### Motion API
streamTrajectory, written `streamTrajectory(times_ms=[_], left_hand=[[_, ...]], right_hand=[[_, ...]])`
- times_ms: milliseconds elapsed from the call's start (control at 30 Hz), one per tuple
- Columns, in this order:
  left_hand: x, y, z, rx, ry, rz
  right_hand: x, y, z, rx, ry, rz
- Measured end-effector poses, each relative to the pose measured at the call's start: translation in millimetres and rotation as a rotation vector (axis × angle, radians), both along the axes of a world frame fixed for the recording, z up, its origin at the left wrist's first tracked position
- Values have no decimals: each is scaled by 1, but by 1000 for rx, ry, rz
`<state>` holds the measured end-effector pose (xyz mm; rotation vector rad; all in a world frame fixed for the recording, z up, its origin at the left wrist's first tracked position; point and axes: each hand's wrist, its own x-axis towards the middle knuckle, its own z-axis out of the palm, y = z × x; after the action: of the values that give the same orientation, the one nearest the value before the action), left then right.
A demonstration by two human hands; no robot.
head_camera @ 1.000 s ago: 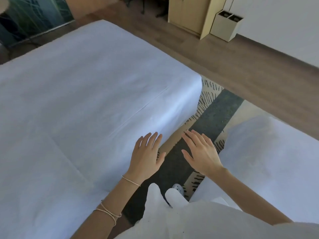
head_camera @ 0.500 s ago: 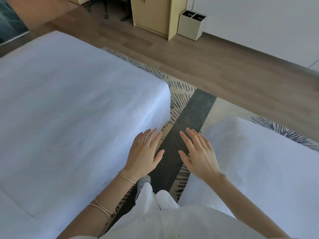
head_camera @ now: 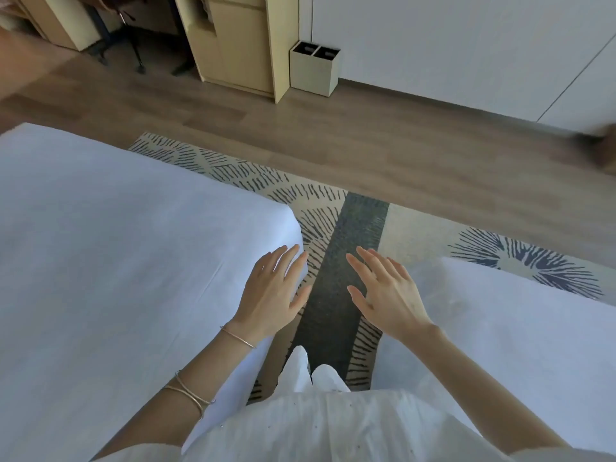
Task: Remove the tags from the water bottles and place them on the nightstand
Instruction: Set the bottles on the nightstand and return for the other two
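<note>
Here left hand (head_camera: 271,296), right hand (head_camera: 390,296) hover, fingers (head_camera: 288,265) straight.

bed (head_camera: 116,261) left, bed (head_camera: 516,345) right, rug (head_camera: 340,235) between

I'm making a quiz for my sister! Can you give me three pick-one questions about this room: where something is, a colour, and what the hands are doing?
1. Where is the little bin?
A) on a bed
B) on the floor beside the wooden cabinet
C) on the rug

2. What colour are the bed sheets?
A) white
B) red
C) green

3. What are the left hand and right hand doing?
A) gripping bottles
B) open, holding nothing
C) making fists

Answers:
1 B: it stands on the floorboards by the cabinet.
2 A: both beds look white.
3 B: fingers straight, nothing in them.
</note>
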<state>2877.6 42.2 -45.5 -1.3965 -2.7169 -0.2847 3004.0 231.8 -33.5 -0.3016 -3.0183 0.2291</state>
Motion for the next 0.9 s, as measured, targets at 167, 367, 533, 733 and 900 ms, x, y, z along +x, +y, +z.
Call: streamTrajectory(times_ms=[167, 367, 533, 733, 900], left_hand=[[-64, 37, 11, -18, 15, -69], [-103, 73, 5, -10, 27, -110], [-131, 113, -21, -68, -37, -123], [-180, 192, -28, -87, -99, -96], [-233, 265, -17, -72, -63, -50]], right_hand=[[-53, 31, 14, 1, 105, -60], [-86, 61, -3, -20, 151, -76], [-113, 102, -28, -46, 26, -61], [-169, 184, -41, -63, -56, -4], [-236, 266, -22, -57, -34, 21]])
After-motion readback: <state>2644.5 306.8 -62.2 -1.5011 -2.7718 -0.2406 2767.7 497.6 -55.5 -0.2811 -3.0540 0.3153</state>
